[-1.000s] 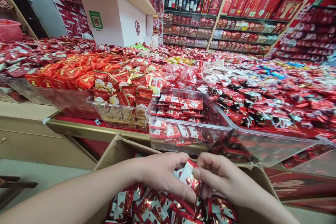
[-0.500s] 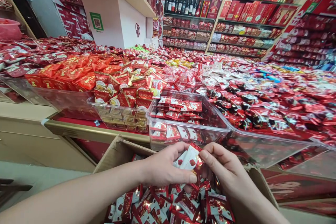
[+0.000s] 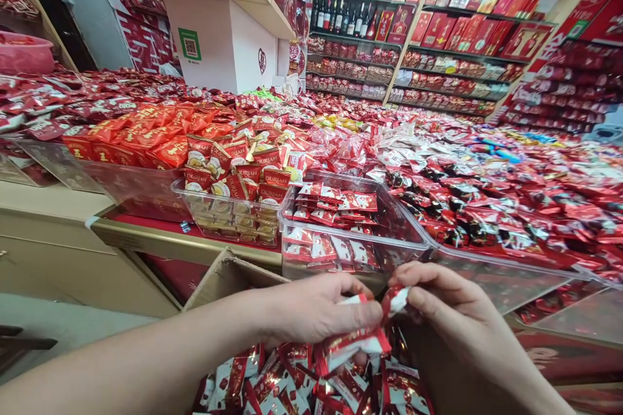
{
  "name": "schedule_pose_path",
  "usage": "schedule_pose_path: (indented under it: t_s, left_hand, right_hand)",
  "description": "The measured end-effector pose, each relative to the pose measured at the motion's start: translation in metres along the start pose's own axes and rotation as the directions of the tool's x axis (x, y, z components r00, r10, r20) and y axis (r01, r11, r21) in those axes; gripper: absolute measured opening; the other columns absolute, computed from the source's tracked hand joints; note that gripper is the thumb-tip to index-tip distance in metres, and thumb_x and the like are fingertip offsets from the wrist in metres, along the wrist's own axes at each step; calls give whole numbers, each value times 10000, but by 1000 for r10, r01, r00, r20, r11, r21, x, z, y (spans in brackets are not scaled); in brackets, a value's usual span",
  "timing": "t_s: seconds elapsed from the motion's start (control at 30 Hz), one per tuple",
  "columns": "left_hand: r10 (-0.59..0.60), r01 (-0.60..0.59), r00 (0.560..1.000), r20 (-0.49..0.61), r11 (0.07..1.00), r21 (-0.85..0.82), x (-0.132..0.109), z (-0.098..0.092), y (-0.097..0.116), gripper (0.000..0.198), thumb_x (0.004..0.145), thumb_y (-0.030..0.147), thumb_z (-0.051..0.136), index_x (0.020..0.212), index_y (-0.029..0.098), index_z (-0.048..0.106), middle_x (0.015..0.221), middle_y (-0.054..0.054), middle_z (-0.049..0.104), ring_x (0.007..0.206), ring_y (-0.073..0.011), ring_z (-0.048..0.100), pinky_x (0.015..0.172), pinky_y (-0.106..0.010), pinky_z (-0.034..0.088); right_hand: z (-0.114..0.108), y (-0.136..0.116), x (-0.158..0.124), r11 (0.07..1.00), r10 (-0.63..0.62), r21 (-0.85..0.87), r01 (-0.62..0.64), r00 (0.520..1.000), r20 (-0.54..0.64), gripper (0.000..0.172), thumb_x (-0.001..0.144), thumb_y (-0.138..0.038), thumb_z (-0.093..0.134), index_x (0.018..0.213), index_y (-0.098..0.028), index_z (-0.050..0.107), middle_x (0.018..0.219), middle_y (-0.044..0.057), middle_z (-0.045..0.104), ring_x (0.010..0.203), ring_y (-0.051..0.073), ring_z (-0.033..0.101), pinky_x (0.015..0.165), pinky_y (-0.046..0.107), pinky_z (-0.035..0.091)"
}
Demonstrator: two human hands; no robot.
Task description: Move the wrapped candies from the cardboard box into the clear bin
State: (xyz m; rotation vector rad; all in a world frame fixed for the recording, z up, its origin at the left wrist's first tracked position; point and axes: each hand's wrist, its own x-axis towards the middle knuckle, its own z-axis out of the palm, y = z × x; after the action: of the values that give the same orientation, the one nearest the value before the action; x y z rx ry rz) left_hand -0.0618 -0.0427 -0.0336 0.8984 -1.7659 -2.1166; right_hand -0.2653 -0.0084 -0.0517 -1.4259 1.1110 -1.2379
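My left hand [image 3: 321, 311] is closed around red and white candy packets [image 3: 353, 343], above an open cardboard box [image 3: 228, 279]. Pinched between the thumb and fingers of my right hand [image 3: 445, 305] is another red and white packet [image 3: 398, 300], close beside my left fingertips. Many similar loose packets [image 3: 287, 382] lie in the box below both hands. Behind the hands, a clear plastic bin [image 3: 350, 237] holds matching packets, stacked in rows toward its left side.
Left of that bin stands a clear bin of durian packets [image 3: 233, 207], then one of orange-red packets [image 3: 131, 142]. Dark red wrapped sweets [image 3: 487, 227] fill a bin to the right. Shelves with bottles [image 3: 345, 16] and red boxes rise behind.
My right hand has moved slightly right and now pinches a packet by itself. The packets in my left hand have turned and sit lower. The view has shifted slightly.
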Motion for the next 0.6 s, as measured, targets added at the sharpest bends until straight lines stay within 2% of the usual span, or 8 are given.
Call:
schedule_pose_path:
  t_s: [0.03, 0.07, 0.17, 0.23, 0.3, 0.4, 0.5, 0.6]
  left_hand:
    - [37, -32, 998, -50, 993, 111, -1, -1, 6, 473, 733, 612, 457, 834, 154, 515, 632, 46, 414, 524, -46, 331, 498, -176, 283]
    - [66, -54, 997, -49, 975, 215, -2, -3, 12, 498, 741, 633, 413, 774, 147, 516, 621, 44, 395, 526, -51, 315, 494, -183, 271]
    - [59, -87, 995, 74, 887, 453, 1, -6, 24, 497, 761, 624, 385, 649, 148, 475, 587, 39, 366, 522, -64, 314, 484, -196, 261]
    - [87, -118, 993, 83, 848, 517, 7, -6, 26, 433, 780, 569, 416, 672, 153, 472, 597, 40, 380, 533, -68, 335, 494, -191, 275]
    - [195, -182, 981, 26, 851, 493, 13, -5, 25, 391, 815, 524, 391, 729, 153, 480, 631, 39, 406, 557, -68, 354, 520, -185, 298]
    - [347, -292, 934, -79, 873, 391, 20, -3, 18, 385, 843, 499, 355, 745, 144, 468, 655, 37, 412, 579, -65, 357, 555, -181, 320]
    - [352, -301, 928, -126, 903, 306, 20, -3, 7, 399, 848, 507, 337, 766, 141, 472, 677, 33, 415, 597, -69, 357, 594, -192, 340]
    - [320, -257, 934, -157, 910, 326, 18, -4, -3, 443, 851, 524, 301, 781, 136, 502, 709, 18, 436, 644, -89, 373, 661, -223, 357]
  right_hand:
    - [0, -3, 1, 999, 42, 9, -42, 998, -43, 160, 707, -329, 666, 816, -219, 627, 681, 4, 609, 566, 104, 552, 500, 194, 455]
    - [0, -5, 1, 996, 88, 17, -88, 995, -54, 199, 688, -341, 684, 828, -216, 616, 636, -8, 594, 514, 92, 522, 457, 186, 428]
    - [4, -8, 2, 987, 157, 15, -157, 987, -32, 266, 647, -349, 718, 831, -206, 589, 628, -7, 589, 539, 103, 522, 475, 197, 423]
    - [7, -5, 2, 989, 140, 57, -135, 985, -99, 276, 659, -373, 704, 834, -203, 575, 646, -7, 583, 537, 97, 506, 470, 196, 409]
    - [10, -1, 3, 984, 105, 158, -76, 978, -179, 287, 706, -408, 656, 896, -218, 556, 607, -29, 547, 486, 75, 453, 432, 181, 365]
    - [17, 2, 3, 968, 88, 248, -44, 982, -168, 291, 739, -421, 620, 926, -211, 551, 534, -42, 504, 466, 72, 426, 427, 177, 339]
    - [24, 1, 1, 971, 109, 229, -62, 974, -200, 281, 711, -399, 652, 872, -181, 578, 528, -31, 511, 481, 78, 443, 441, 186, 340]
    - [28, -1, 0, 970, 124, 229, -76, 972, -200, 288, 679, -422, 668, 798, -172, 589, 528, -30, 503, 475, 84, 446, 447, 202, 358]
